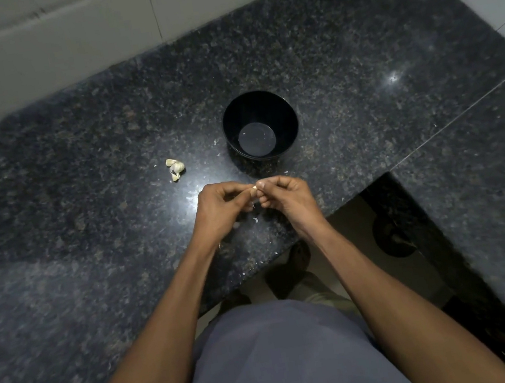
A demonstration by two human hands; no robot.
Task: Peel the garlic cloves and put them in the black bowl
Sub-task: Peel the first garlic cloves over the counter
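A garlic clove (254, 190) is pinched between my left hand (219, 209) and my right hand (285, 197), which meet above the dark granite counter, just in front of the black bowl (257, 104). Only a small pale part of the clove shows between the fingertips. The bowl stands upright and nothing lies in it. A small cluster of unpeeled garlic cloves (175, 168) lies on the counter to the left of the bowl, away from both hands.
Small white flecks of garlic skin (255, 220) lie scattered on the granite counter (79, 192) under and around the hands. A tiled wall (55, 40) runs along the back. The counter's front edge steps back at the right, above the floor.
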